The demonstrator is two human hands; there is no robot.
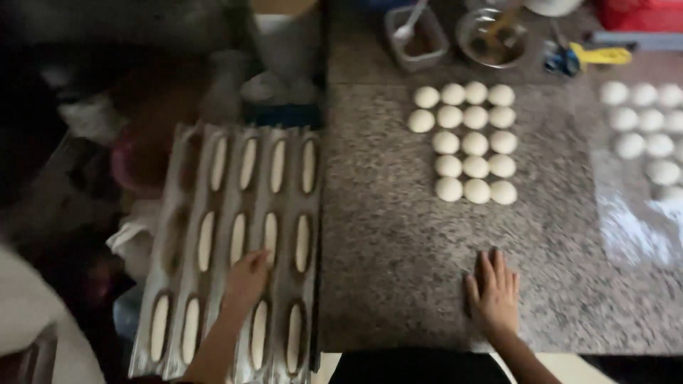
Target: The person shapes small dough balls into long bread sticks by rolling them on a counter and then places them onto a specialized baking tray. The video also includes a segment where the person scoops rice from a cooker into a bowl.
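left hand point(247, 277) flat on ridged baking tray point(167, 284) w/ dough fingers, steadying it; right hand point(493, 295) open, flat on granite counter point(384, 235), gripping nothing.

Speckled grey granite counter point(398, 235), dim light, glare patch at right, dark cluttered left side

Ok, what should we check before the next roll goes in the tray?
1. Left hand on the tray: ok, it rests on the middle channels.
2. Right hand free: ok, flat on the counter, holding nothing.
3. Room in the tray: ok, the far-left channel shows empty slots near the top and middle.
4. Dough balls ready: ok, rows sit on the counter ahead of the right hand.
5. Shaped rolls straight in their channels: ok, as far as the blur shows.
6. Tray steady on its support: cannot tell, too dark underneath.
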